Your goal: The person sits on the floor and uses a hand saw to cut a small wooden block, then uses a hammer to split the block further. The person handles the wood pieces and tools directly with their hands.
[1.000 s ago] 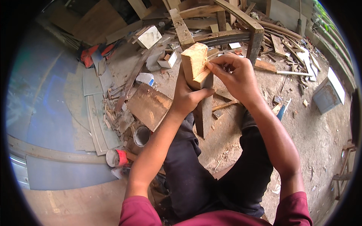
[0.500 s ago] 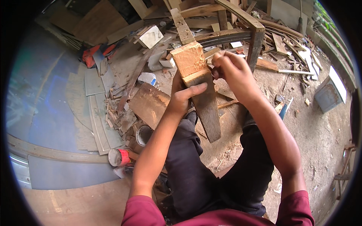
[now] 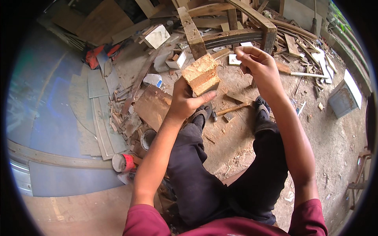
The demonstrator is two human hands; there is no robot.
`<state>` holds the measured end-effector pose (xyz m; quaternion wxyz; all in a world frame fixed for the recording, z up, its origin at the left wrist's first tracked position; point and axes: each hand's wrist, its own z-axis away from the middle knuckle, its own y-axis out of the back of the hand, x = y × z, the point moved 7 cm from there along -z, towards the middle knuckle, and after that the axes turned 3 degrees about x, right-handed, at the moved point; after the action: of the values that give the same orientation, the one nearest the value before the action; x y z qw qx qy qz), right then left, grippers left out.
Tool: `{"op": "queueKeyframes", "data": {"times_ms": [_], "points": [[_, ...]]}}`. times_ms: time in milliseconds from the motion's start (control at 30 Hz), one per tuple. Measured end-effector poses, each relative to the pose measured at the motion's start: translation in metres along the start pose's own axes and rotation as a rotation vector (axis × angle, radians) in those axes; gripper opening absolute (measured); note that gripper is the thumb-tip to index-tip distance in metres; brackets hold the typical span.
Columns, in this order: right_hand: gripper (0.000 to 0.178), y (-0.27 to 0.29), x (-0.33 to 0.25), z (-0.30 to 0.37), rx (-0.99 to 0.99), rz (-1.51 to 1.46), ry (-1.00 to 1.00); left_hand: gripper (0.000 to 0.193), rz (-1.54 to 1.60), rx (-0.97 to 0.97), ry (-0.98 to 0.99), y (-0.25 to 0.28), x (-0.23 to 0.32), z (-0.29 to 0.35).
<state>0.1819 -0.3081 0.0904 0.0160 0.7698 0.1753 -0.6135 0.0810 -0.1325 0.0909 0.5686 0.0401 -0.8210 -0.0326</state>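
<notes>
My left hand (image 3: 186, 100) grips a thick wooden beam (image 3: 201, 72), its fingers behind and its thumb across the near side. The beam's end faces me and shows a pale, rough-cut step; most of its length is hidden behind that end. Apart from the beam, to its right, my right hand (image 3: 258, 65) is raised with its fingers curled and pinched together. Whether anything small sits in that pinch cannot be made out. On the ground between my feet lies a hammer (image 3: 233, 109) with a wooden handle.
A wooden frame (image 3: 236, 36) stands ahead, with scrap wood (image 3: 293, 45) heaped behind it. To the right is a grey bucket-like container (image 3: 345, 94). A brown board (image 3: 153, 107), a red-banded can (image 3: 123, 162) and glass-like sheets (image 3: 98, 84) lie on the left.
The beam has tipped so its cut end now points toward me, where its long side showed before. My right hand has moved away from it to the right. The hammer has come into view.
</notes>
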Motion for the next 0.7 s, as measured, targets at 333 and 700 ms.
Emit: {"op": "queueKeyframes", "data": {"times_ms": [333, 700], "points": [[0.036, -0.011, 0.001, 0.01, -0.181, 0.392, 0.005, 0.061, -0.002, 0.085, -0.042, 0.009, 0.007, 0.002], [0.04, 0.024, 0.014, -0.009, -0.048, 0.3, -0.023, 0.063, -0.157, -0.03, -0.117, -0.018, 0.003, 0.014]]}}
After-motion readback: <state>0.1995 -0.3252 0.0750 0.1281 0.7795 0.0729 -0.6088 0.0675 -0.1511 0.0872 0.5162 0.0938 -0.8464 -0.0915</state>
